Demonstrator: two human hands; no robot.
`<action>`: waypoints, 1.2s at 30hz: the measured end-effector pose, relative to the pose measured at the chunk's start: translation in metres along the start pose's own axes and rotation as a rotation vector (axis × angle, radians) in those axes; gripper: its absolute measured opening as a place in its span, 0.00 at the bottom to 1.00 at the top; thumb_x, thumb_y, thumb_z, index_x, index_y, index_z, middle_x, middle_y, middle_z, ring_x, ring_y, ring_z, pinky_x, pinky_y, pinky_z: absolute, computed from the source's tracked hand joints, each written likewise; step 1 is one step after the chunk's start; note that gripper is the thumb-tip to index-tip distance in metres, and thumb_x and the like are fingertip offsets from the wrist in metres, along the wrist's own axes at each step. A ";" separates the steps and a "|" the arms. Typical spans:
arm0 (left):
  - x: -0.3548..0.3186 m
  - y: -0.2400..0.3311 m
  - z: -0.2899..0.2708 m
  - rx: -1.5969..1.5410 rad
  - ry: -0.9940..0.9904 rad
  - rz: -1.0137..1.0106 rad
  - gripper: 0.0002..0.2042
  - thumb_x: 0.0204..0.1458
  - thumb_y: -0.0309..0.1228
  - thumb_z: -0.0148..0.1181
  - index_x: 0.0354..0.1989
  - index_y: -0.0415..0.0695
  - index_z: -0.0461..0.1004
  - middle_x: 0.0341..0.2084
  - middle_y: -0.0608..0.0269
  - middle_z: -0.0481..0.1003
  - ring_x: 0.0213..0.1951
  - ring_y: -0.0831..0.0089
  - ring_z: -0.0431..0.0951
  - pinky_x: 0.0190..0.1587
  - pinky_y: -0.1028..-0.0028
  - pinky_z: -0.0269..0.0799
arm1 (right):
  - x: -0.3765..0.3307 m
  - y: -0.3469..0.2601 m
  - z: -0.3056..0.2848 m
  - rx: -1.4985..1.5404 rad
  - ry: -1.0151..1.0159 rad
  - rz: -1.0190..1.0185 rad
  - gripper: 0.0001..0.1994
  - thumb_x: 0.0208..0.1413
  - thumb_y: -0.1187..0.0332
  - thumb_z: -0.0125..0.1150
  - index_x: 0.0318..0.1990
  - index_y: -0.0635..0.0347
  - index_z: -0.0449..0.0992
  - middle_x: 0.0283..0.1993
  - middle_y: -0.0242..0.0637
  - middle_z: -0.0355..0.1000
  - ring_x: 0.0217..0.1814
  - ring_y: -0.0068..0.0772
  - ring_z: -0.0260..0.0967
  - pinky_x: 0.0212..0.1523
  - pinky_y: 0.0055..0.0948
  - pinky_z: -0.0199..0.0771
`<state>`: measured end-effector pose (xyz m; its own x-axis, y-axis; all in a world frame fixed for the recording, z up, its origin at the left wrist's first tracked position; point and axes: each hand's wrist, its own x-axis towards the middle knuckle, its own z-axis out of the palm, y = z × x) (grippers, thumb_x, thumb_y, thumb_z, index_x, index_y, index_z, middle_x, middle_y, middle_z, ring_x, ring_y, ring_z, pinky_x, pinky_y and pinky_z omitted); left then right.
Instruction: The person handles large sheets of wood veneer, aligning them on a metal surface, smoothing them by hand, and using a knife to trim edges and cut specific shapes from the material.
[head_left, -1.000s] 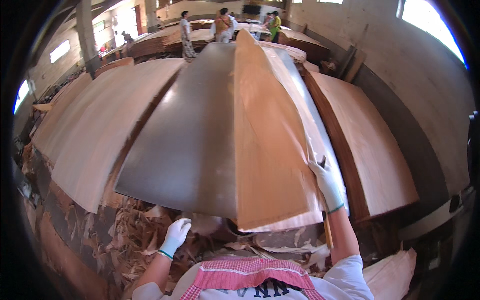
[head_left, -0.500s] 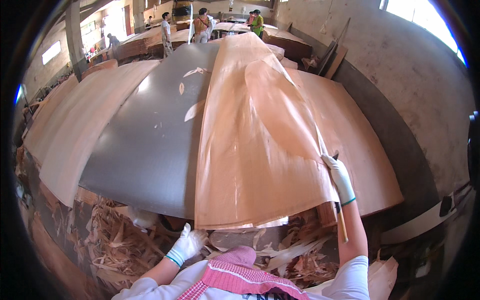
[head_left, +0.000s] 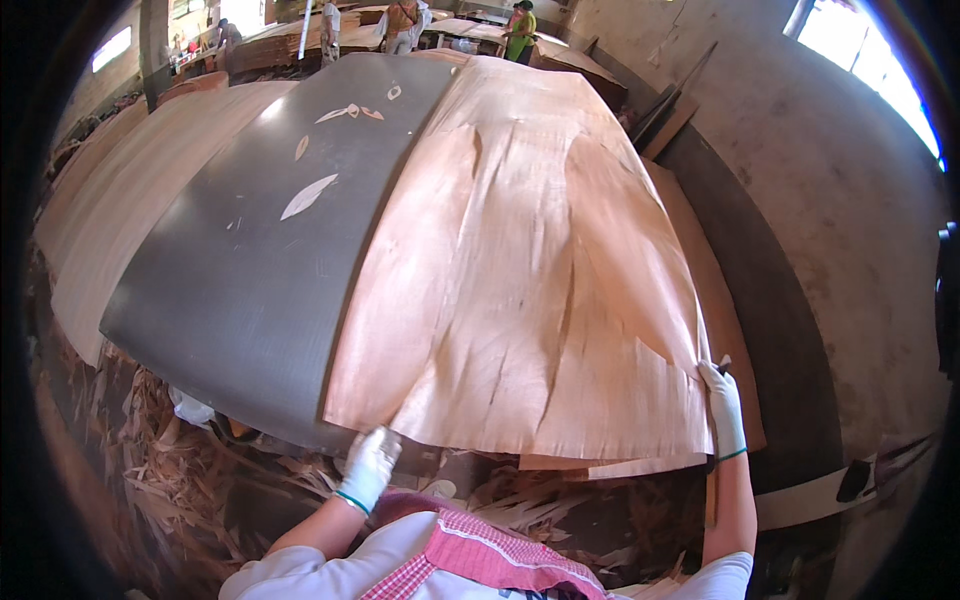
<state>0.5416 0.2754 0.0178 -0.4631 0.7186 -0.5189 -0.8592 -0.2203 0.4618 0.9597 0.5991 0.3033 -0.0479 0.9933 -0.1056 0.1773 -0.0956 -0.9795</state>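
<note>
A large thin sheet of pale wood veneer (head_left: pixel 530 270) lies rippled over the right half of a dark grey board (head_left: pixel 240 270). My right hand (head_left: pixel 722 405), in a white glove, grips the veneer sheet's near right corner. My left hand (head_left: pixel 368 465), also gloved, pinches the sheet's near left edge where it overhangs the grey board. A few small veneer scraps (head_left: pixel 308 196) lie on the bare grey surface.
Stacks of veneer sheets (head_left: pixel 110 200) lie to the left. Wood scraps and shavings (head_left: pixel 190 480) litter the floor below the board's near edge. A grey wall (head_left: pixel 840 200) runs along the right. Other people (head_left: pixel 400 20) stand at tables far behind.
The veneer sheet has spread wider to the left and lower over the grey board. My left hand rose from below the edge and took hold of the sheet's near left edge.
</note>
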 end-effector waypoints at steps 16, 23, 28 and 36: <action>0.126 -0.331 0.078 -0.257 0.053 0.299 0.18 0.56 0.42 0.54 0.52 0.47 0.70 0.50 0.63 0.73 0.52 0.63 0.72 0.57 0.61 0.66 | 0.201 0.103 -0.388 -0.106 -0.057 -0.105 0.07 0.57 0.67 0.59 0.29 0.58 0.77 0.27 0.24 0.70 0.27 0.17 0.65 0.31 0.22 0.66; 0.138 -0.414 0.170 -0.204 0.258 0.281 0.11 0.57 0.31 0.55 0.47 0.44 0.72 0.44 0.63 0.75 0.47 0.66 0.73 0.51 0.66 0.69 | 0.291 0.176 -0.521 -0.314 0.014 -0.171 0.08 0.57 0.68 0.59 0.26 0.58 0.75 0.24 0.20 0.67 0.25 0.13 0.58 0.27 0.21 0.59; 0.181 -0.442 0.182 -0.124 0.140 0.450 0.14 0.53 0.24 0.57 0.49 0.48 0.71 0.43 0.65 0.74 0.45 0.69 0.74 0.48 0.69 0.72 | 0.348 0.198 -0.550 -0.373 -0.014 -0.228 0.07 0.56 0.69 0.60 0.29 0.60 0.76 0.25 0.22 0.68 0.27 0.14 0.60 0.28 0.21 0.61; 0.175 -0.529 0.240 0.047 0.206 0.546 0.18 0.52 0.22 0.55 0.53 0.47 0.68 0.44 0.63 0.73 0.45 0.67 0.74 0.47 0.66 0.73 | 0.381 0.247 -0.626 -0.418 0.046 -0.164 0.05 0.56 0.71 0.59 0.33 0.64 0.76 0.27 0.24 0.69 0.28 0.15 0.61 0.30 0.20 0.62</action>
<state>0.9671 0.6760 -0.1449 -0.8729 0.3654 -0.3234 -0.4757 -0.4898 0.7306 1.6002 0.9950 0.1289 -0.0664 0.9959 0.0618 0.5536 0.0883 -0.8281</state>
